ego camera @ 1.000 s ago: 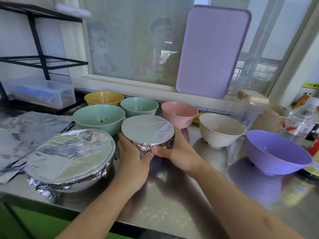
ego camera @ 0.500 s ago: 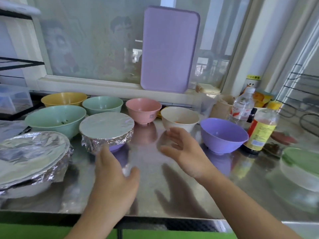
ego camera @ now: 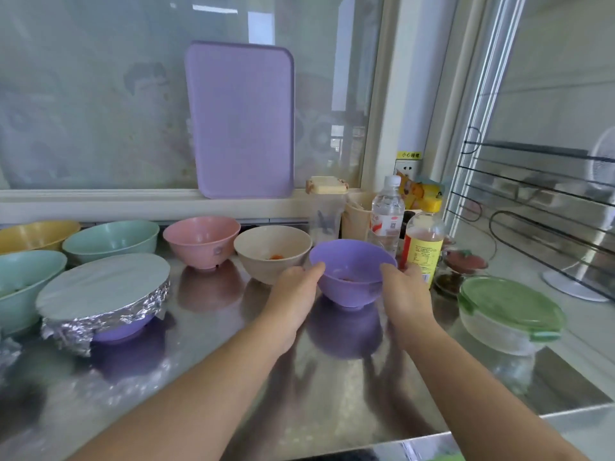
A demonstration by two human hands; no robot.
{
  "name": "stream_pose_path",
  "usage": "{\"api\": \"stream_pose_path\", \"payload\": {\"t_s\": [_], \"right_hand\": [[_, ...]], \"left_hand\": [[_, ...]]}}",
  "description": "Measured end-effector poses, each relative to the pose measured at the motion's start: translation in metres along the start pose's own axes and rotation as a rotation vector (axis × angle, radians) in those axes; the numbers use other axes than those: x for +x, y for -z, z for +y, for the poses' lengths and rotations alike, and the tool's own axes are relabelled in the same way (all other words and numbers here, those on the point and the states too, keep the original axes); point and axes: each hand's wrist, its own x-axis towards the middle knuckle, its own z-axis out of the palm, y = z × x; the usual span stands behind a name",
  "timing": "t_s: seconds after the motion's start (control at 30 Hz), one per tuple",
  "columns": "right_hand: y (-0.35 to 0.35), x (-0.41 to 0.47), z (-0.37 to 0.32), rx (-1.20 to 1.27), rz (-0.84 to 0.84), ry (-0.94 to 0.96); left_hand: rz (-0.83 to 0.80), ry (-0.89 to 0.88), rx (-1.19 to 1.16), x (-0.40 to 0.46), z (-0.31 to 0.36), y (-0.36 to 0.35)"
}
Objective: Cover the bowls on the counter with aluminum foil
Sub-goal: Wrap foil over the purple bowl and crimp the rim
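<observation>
- My two hands flank the uncovered purple bowl (ego camera: 353,273) on the steel counter (ego camera: 332,394), one at each side of its rim.
- My left hand (ego camera: 293,299) sits at the bowl's left wall, fingers extended and fairly straight, the fingertips (ego camera: 317,267) at the rim. Whether they touch it or stop just short, I cannot tell.
- My right hand (ego camera: 404,294) mirrors it at the right wall, fingers loosely spread and not curled round anything. Contact there is also unclear.
- The bowl stands upright directly ahead of both hands, between them. It is round, so no long axis matters. Both hands look equally near, and a two-handed lift or slide toward me seems the likely next move.
- Something small and reddish lies in the bottom of the bowl, so I judge it should be kept level.
- To the left, well apart from my hands, a foil-covered bowl (ego camera: 103,294) stands finished, its foil crimped down round the rim.
- Uncovered bowls remain: a cream bowl (ego camera: 273,252) just beside the purple one, a pink bowl (ego camera: 201,241), two green bowls (ego camera: 111,239) and a yellow bowl (ego camera: 36,234) at the far left. By my reckoning the job is far from done.
- Just right of my right hand stands a yellow-labelled bottle (ego camera: 424,249), close enough to be knocked over.
- No loose foil sheet lies within reach of either hand; only a crumpled scrap (ego camera: 8,356) shows at the left edge.
</observation>
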Motion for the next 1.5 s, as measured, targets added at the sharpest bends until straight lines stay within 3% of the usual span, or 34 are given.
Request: {"api": "stream_pose_path", "payload": {"t_s": [0.13,0.37,0.57,0.73,0.93,1.17,1.27,1.37,1.5], "right_hand": [[-0.001,0.017,0.018,0.136,-0.107,-0.112],[0.022,-0.036,0.023,0.227,-0.125,0.044],[-0.007,-0.113,0.018,0.198,-0.319,0.151],[-0.06,-0.156,0.03,0.203,-0.39,0.161],[-0.076,-0.177,0.03,0.148,-0.374,0.16],[-0.08,-0.171,0.04,0.316,-0.456,0.087],[-0.078,-0.169,0.041,0.464,-0.416,0.021],[-0.067,-0.175,0.038,0.446,-0.298,0.028],[-0.049,-0.194,0.02,0.248,-0.061,0.281]], "left_hand": [[-0.042,0.019,-0.088,0.016,-0.002,-0.019],[0.043,-0.149,-0.051,-0.035,-0.007,-0.005],[0.248,-0.292,-0.082,-0.094,-0.033,0.061],[0.38,-0.197,0.001,-0.122,-0.053,0.112],[0.345,-0.168,-0.008,-0.131,-0.065,0.131],[0.305,-0.121,-0.171,-0.108,-0.095,0.143],[0.3,-0.084,-0.266,-0.106,-0.1,0.148],[0.289,-0.105,-0.28,-0.127,-0.087,0.151],[0.311,-0.17,-0.286,-0.169,-0.074,0.171]]}}
